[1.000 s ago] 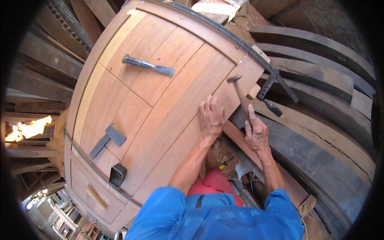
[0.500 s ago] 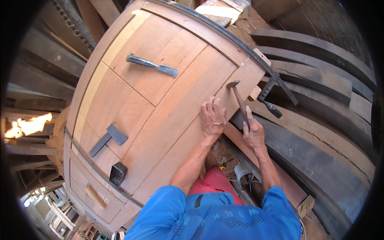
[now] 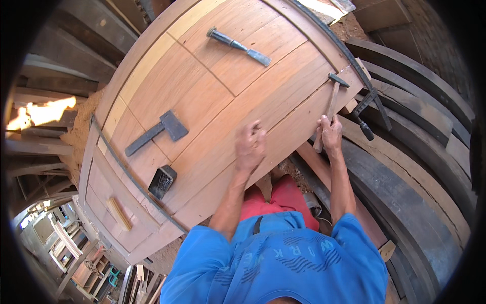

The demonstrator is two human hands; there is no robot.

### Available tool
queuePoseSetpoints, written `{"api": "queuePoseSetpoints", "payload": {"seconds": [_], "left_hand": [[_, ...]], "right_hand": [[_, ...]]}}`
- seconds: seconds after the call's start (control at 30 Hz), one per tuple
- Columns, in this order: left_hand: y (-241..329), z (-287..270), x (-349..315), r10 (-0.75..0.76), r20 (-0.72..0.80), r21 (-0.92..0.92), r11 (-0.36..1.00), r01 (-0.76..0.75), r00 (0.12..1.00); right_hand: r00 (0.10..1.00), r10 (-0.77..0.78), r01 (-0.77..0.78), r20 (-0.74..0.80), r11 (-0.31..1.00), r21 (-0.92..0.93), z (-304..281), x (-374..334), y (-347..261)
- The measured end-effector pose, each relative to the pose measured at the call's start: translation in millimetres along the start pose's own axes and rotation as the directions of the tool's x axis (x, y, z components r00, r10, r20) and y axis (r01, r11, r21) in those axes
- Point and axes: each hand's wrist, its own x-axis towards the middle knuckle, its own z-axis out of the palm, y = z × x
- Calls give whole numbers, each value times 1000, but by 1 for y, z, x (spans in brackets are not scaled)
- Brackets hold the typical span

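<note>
Panel [image 3: 202, 101]: bare lane between mallet [image 3: 173, 126] and chisel [image 3: 238, 44] | clamp [image 3: 373, 95] blocks right corner

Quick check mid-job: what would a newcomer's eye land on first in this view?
The broad wooden panel spread across the middle, with the right hand gripping a hammer at its right side. Next, the tools lying on it: a chisel toward the top and a dark mallet-like tool at left, above a black container. A bright patch of light near the far left edge also stands out.

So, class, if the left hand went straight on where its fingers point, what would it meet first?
Probably the chisel lying ahead on the wooden panel, though the left hand might pass above it.
</note>
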Motion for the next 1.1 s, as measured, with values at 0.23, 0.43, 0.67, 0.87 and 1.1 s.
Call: {"api": "queuePoseSetpoints", "payload": {"seconds": [0.23, 0.43, 0.67, 0.87, 1.1], "left_hand": [[-55, -87, -114, -71, 193, 415, 910, -15, 979], [-55, -82, -135, -113, 75, 462, 884, 66, 991], [-52, -83, -125, -182, 85, 487, 865, 118, 980], [-56, -82, -118, -272, 102, 393, 894, 213, 957], [-71, -146, -139, -305, 138, 143, 948, 285, 942]], "right_hand": [[988, -59, -22, -145, 866, -500, 16, -4, -4], [975, -119, -52, -189, 700, -712, 56, -27, -20], [932, -201, -175, -302, 482, -859, 77, -3, 23], [889, -29, -352, -457, 595, -722, 80, -4, -1], [875, -34, -362, -484, 616, -699, 84, 7, -4]]}}
